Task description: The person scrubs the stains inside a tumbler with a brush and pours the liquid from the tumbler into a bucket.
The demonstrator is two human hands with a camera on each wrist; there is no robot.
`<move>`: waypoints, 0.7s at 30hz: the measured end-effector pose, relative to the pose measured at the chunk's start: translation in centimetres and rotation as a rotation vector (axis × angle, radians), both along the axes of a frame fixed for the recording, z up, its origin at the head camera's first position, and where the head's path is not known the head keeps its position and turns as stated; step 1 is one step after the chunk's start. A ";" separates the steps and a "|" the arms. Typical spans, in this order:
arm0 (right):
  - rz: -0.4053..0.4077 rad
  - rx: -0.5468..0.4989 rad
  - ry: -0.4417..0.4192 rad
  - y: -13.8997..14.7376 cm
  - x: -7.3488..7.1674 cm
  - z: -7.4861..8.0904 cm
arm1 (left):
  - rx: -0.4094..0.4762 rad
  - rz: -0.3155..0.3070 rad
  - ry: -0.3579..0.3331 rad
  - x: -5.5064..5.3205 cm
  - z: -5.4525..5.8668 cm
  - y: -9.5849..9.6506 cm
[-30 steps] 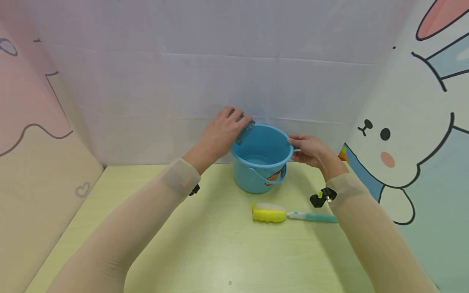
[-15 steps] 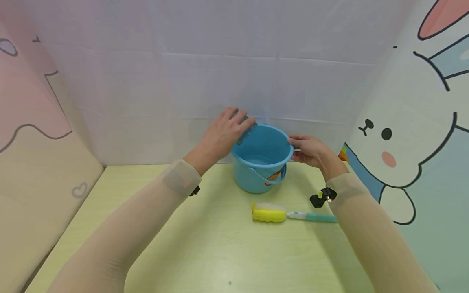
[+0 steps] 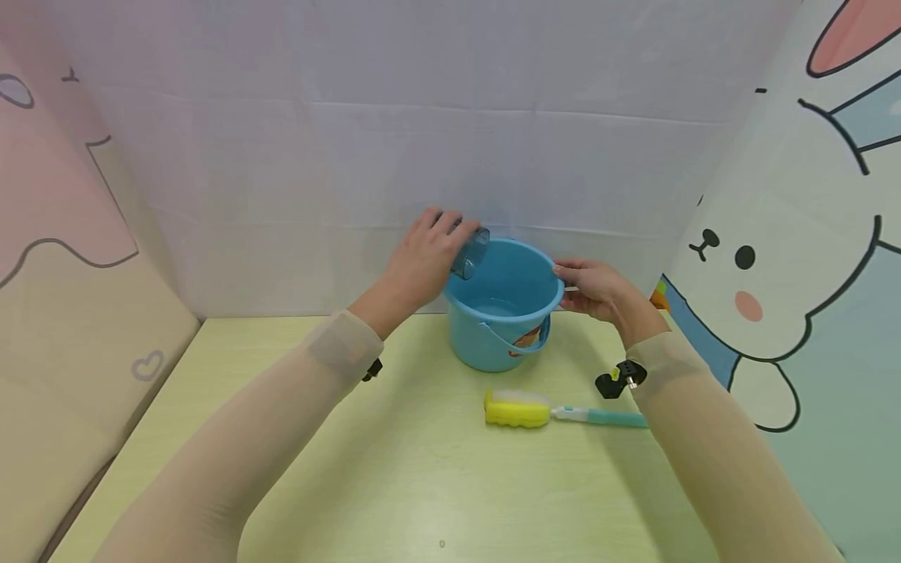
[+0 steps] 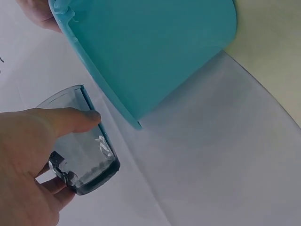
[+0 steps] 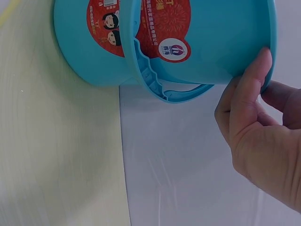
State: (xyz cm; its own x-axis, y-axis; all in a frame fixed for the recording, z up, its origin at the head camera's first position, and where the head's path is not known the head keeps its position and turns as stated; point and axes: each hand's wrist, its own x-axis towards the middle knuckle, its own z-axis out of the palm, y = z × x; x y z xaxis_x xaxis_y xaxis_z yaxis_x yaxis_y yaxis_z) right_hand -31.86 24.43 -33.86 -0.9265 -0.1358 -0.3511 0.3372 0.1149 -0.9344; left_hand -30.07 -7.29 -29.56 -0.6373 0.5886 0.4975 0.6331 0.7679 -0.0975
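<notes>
My left hand [image 3: 425, 254] grips a clear glass tumbler [image 3: 471, 253], tilted at the left rim of a blue bucket [image 3: 486, 344]. In the left wrist view the thumb lies along the side of the glass [image 4: 84, 146], and other fingers curl behind it near the thick base. My right hand [image 3: 594, 289] pinches the bucket's right rim, thumb on one side and fingers against the outer wall. The bucket stands upright on the table with a little water at its bottom. Its handle [image 5: 155, 87] hangs down at the front right, by a red sticker [image 5: 162, 28].
In front of the bucket lies a bottle brush [image 3: 517, 410] with a yellow sponge head and a teal handle, partly behind the right sleeve. A white cloth wall [image 3: 317, 172] rises at the table's [image 3: 394, 485] back edge. Printed cartoon panels flank both sides.
The tumbler has turned in my left hand's grip, so more of its side and end show now. My right hand and the bucket have stayed in place.
</notes>
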 end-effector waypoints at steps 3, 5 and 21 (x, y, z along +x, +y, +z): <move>0.000 0.007 0.002 0.0 0.0 0.1 | 0.070 0.013 -0.061 -0.1 0.0 -0.3; 0.000 0.013 0.002 0.0 0.0 0.1 | 0.117 0.024 -0.114 0.0 0.0 -0.5; -0.009 0.004 -0.005 0.1 -0.1 0.1 | 0.551 0.045 -0.405 0.4 -1.2 -2.2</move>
